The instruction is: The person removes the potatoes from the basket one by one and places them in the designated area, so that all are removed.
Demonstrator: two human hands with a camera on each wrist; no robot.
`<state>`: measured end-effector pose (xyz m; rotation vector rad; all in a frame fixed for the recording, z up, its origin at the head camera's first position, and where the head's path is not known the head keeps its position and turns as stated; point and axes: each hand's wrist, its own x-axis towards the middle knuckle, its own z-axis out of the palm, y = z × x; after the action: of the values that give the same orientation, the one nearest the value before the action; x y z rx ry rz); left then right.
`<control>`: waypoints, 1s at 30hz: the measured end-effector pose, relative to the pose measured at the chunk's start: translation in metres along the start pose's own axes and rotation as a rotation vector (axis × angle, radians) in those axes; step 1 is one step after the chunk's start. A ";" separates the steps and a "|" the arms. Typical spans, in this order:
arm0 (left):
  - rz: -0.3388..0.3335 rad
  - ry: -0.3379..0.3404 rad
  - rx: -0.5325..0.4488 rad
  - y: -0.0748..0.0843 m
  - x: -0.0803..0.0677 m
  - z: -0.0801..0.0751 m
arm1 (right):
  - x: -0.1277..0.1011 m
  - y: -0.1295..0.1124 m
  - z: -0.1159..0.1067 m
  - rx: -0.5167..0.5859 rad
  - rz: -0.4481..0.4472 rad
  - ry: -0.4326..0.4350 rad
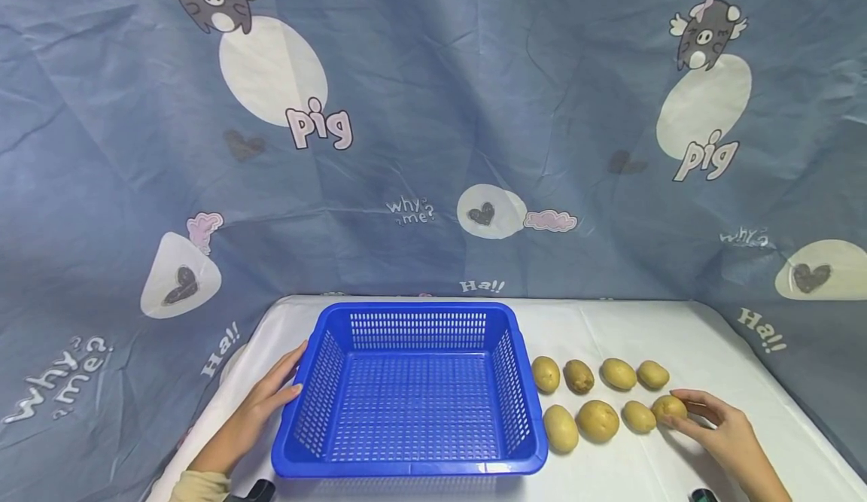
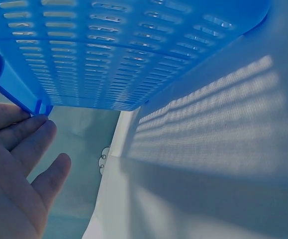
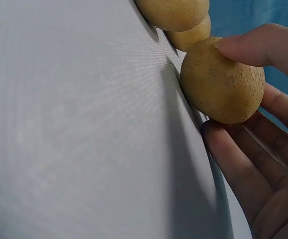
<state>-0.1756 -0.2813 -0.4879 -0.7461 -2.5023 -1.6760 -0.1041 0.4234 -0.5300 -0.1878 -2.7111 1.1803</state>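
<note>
The right hand [image 1: 721, 428] curls its thumb and fingers round one potato [image 1: 669, 408], the rightmost of the near row, which still lies on the white table [image 1: 677, 336]. From the head view this potato is a short oval, its long axis running roughly left to right along the row; in the right wrist view [image 3: 222, 84] it shows a dull yellow-tan skin, finely speckled with dark dots, smooth and without visible sprouts, the thumb [image 3: 263, 47] pressed on one side and the fingers [image 3: 233, 164] cupped under the other.

There are eight potatoes in all, in two rows of four to the right of the basket: a far row [image 1: 599, 375] and a near row [image 1: 596, 421]. The near-left ones look larger than the rest.

One blue basket [image 1: 413, 466] stands at the middle of the table, rectangular, slotted on walls and floor, with nothing inside.

The left hand [image 1: 267, 400] rests with straight fingers against the basket's left wall, holding nothing; the left wrist view shows the fingertips [image 2: 37, 132] at the blue rim [image 2: 14, 94]. The two hands are well apart, with the basket between them.
</note>
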 end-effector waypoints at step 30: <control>0.009 -0.005 -0.035 -0.001 0.000 0.001 | 0.002 0.005 0.002 0.050 0.018 0.012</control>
<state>-0.1758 -0.2809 -0.4890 -0.7650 -2.4747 -1.7218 -0.1063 0.4262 -0.5349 -0.2124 -2.6717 1.2461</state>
